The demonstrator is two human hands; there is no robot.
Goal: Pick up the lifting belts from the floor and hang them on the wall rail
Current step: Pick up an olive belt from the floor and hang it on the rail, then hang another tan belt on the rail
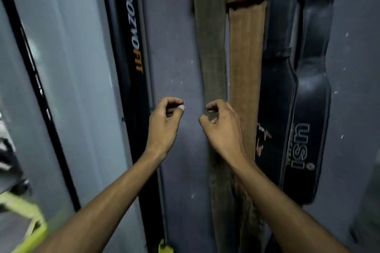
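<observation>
Both hands' grip half-curled — empty.

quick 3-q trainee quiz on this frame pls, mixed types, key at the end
1. True or false: the left hand grips a belt.
2. What is printed on the red tag of the tan belt? A) MBI B) USI C) PROZYOFIT
3. Which belt hangs furthest right?

Key:
1. False. Both it and the right hand are empty, fingers curled.
2. A
3. The black USI belt.
</observation>
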